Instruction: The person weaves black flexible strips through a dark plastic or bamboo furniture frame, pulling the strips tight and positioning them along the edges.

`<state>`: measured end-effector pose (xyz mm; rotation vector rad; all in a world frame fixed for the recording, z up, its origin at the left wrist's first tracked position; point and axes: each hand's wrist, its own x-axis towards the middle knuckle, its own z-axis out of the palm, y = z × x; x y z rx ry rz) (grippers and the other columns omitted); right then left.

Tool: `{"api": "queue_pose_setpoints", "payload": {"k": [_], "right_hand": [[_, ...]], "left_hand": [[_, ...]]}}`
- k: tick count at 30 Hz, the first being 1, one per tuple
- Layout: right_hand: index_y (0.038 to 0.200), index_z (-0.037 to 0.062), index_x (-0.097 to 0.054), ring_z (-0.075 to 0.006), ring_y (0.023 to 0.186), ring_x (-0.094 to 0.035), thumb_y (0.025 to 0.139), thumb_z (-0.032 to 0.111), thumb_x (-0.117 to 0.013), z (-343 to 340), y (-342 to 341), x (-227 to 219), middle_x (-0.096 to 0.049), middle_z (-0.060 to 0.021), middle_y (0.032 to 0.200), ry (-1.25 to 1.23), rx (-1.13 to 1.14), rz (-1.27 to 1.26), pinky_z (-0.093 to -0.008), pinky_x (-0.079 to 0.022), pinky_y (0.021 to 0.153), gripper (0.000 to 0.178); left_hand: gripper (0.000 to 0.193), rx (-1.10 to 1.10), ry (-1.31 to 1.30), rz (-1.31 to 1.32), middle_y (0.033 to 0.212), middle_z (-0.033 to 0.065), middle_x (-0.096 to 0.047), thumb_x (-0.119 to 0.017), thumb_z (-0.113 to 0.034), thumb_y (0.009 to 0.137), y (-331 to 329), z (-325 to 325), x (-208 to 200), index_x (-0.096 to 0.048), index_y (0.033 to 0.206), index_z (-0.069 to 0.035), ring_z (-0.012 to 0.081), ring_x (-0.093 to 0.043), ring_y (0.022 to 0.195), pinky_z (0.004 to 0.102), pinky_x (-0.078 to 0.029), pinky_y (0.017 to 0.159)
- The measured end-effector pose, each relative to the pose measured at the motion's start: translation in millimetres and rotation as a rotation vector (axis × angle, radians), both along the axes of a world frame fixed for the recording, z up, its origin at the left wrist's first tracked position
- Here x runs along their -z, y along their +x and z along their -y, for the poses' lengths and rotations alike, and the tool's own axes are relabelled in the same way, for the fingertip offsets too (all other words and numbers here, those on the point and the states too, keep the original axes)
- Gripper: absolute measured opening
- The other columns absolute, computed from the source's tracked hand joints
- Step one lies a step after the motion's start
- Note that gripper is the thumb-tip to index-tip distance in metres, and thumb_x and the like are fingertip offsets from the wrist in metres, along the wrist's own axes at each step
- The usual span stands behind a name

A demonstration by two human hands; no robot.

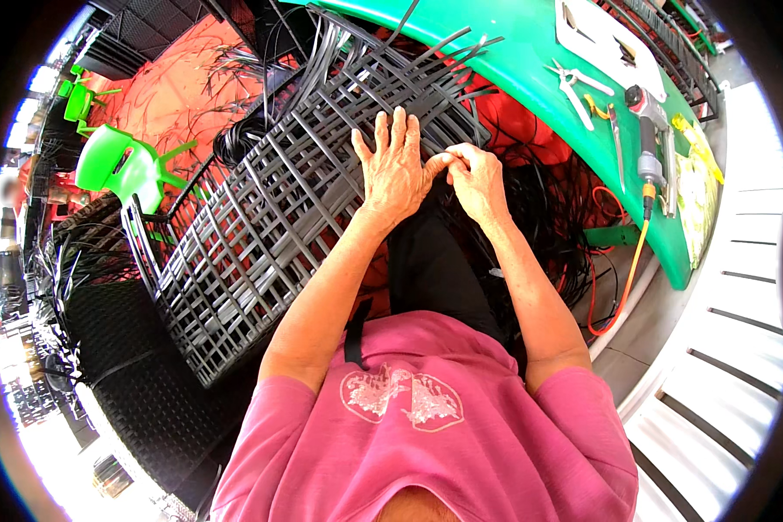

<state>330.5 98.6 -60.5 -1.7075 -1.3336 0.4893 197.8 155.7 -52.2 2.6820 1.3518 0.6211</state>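
Note:
A black furniture frame [248,228], crossed by flat dark strips in an open lattice, lies slantwise in front of me. My left hand [391,174] rests flat on its upper right part, fingers stretched out and pointing away from me. Beside it my right hand [478,181] is closed in a pinch, its fingertips meeting the left thumb at the lattice's right edge. What the pinch holds is too small to make out. Loose strip ends [461,48] stick out past the far end of the lattice.
On the green table [513,43] at the right lie pliers [574,87], a power tool [646,130] with an orange hose [628,274], and a white tray [613,43]. Tangled black strips [548,209] hang below. Green chairs [117,165] and a dark woven piece [130,348] are at the left.

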Motion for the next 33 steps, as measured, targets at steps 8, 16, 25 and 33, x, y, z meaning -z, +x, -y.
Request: {"api": "queue_pose_setpoints", "payload": {"k": [8,16,25,33], "right_hand": [[0.085,0.0010,-0.065,-0.0241,0.056,-0.062,0.080,0.010,-0.060,-2.7,-1.3,-12.7,-0.062,-0.0143,0.062,-0.103,0.012,-0.167,-0.0333,-0.047,0.054,0.011],[0.085,-0.0008,-0.064,-0.0150,0.053,-0.060,0.081,0.010,-0.058,2.1,-0.4,-10.8,-0.062,-0.0101,0.059,-0.081,0.034,-0.250,-0.0288,-0.046,0.052,0.013],[0.085,-0.0009,-0.064,-0.0141,0.053,-0.060,0.081,0.011,-0.058,1.0,1.6,-8.6,-0.061,-0.0098,0.058,-0.107,0.039,-0.272,-0.0281,-0.046,0.052,0.014],[0.086,-0.0015,-0.064,-0.0142,0.053,-0.060,0.081,0.010,-0.058,1.2,0.3,-7.3,-0.062,-0.0103,0.059,-0.089,0.037,-0.289,-0.0283,-0.047,0.052,0.014]], "left_hand": [[0.069,0.036,-0.065,0.032,0.142,0.0196,-0.031,-0.050,-0.049,0.087,-12.9,14.1,-6.5,-0.037,0.133,0.000,0.0372,-0.025,0.132,0.0584,-0.013,0.105],[0.054,0.058,-0.020,0.089,0.135,0.0196,-0.039,-0.059,-0.041,0.083,-23.9,30.5,-8.0,-0.053,0.119,-0.001,0.0375,-0.030,0.129,0.0558,-0.017,0.104],[0.052,0.052,-0.024,0.090,0.134,0.0192,-0.040,-0.058,-0.040,0.084,-22.1,31.5,-6.8,-0.053,0.120,-0.002,0.0377,-0.031,0.128,0.0548,-0.016,0.105],[0.052,0.045,-0.022,0.076,0.133,0.0187,-0.041,-0.059,-0.039,0.084,-21.8,32.4,-7.5,-0.053,0.120,-0.002,0.0371,-0.031,0.128,0.0548,-0.017,0.105]]}}
